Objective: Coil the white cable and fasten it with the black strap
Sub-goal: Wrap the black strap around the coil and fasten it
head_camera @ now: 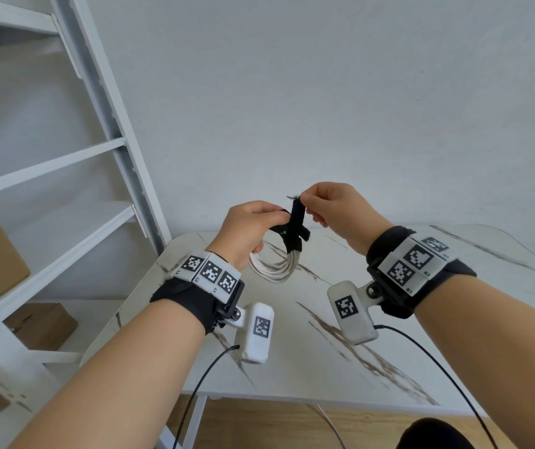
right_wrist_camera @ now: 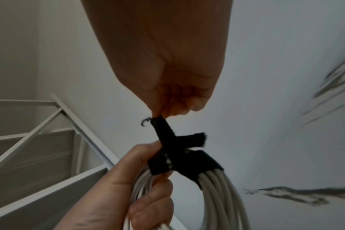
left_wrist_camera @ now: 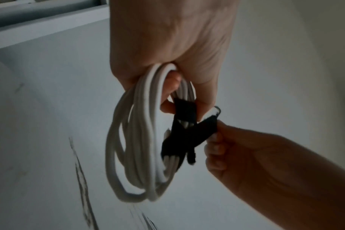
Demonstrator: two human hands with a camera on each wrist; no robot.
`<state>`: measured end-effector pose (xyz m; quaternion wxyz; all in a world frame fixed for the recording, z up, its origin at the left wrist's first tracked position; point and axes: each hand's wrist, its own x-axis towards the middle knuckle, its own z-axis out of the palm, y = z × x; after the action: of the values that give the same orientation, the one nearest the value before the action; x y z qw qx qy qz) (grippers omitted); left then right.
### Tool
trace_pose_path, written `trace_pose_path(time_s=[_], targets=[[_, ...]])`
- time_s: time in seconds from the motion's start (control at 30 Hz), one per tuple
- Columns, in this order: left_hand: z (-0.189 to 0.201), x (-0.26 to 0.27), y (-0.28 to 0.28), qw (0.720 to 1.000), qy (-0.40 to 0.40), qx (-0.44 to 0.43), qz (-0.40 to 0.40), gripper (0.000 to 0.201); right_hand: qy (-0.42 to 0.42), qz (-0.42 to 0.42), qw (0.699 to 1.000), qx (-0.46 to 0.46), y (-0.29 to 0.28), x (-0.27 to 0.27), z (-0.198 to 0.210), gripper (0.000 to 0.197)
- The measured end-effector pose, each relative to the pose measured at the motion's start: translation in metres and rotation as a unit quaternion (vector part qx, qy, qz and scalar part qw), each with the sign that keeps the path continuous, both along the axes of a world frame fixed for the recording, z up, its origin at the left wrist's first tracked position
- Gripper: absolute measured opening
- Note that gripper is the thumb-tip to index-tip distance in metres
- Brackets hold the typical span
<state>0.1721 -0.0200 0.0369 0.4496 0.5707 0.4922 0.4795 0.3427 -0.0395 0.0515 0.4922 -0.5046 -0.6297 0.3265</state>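
Note:
The white cable point(head_camera: 274, 265) hangs in a coil of several loops above the marble table. My left hand point(head_camera: 253, 226) grips the coil's top, fingers curled round the strands point(left_wrist_camera: 148, 96). A black strap point(head_camera: 295, 226) is wrapped round the loops, its two ends crossing. My right hand point(head_camera: 324, 205) pinches the strap's long end point(right_wrist_camera: 161, 126) between thumb and forefinger and holds it up, taut. The short end point(right_wrist_camera: 195, 137) sticks out sideways, loose. The coil point(right_wrist_camera: 217, 194) hangs below the wrap.
A white marble-patterned table point(head_camera: 389, 335) lies under both hands. A white shelf frame point(head_camera: 97, 157) stands at the left with cardboard boxes point(head_camera: 42, 325) on and under it. Black sensor leads point(head_camera: 437, 367) trail from both wrists over the table's front edge.

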Motion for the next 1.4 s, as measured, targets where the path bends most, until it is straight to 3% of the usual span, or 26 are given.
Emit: trace_pose_path(time_s=[0.2,0.43,0.57,0.7,0.9,1.1,1.23,1.4], targets=[[0.012,0.003,-0.009,0.996,-0.03,0.001,-0.082,0.008,-0.039,-0.043,0.998,0.015,0.002,-0.007,-0.001,0.018],[0.008,0.004,-0.013,0.995,-0.049,-0.007,-0.085,0.014,-0.13,-0.026,0.99,-0.05,0.001,-0.01,-0.006,0.023],[0.005,0.002,-0.01,0.995,-0.059,-0.011,-0.077,0.015,-0.103,-0.007,0.99,-0.099,0.0,-0.004,-0.003,0.02],[0.0,-0.005,-0.004,0.993,-0.095,-0.04,-0.064,0.013,-0.021,0.044,0.992,-0.116,-0.001,0.004,-0.003,0.015],[-0.005,-0.01,0.005,0.977,-0.196,-0.085,-0.021,0.014,0.048,0.038,0.99,-0.127,0.005,0.008,-0.011,0.029],[-0.004,-0.005,0.013,0.948,-0.286,-0.135,0.023,0.017,0.057,0.114,0.971,-0.202,0.002,0.005,-0.024,0.044],[-0.01,0.004,0.017,0.959,-0.245,-0.14,0.025,0.025,0.112,0.103,0.969,-0.197,0.005,0.003,-0.027,0.028],[-0.019,0.009,0.025,0.987,-0.065,-0.145,0.018,0.033,0.127,0.016,0.967,-0.22,0.021,0.013,-0.035,0.028]])
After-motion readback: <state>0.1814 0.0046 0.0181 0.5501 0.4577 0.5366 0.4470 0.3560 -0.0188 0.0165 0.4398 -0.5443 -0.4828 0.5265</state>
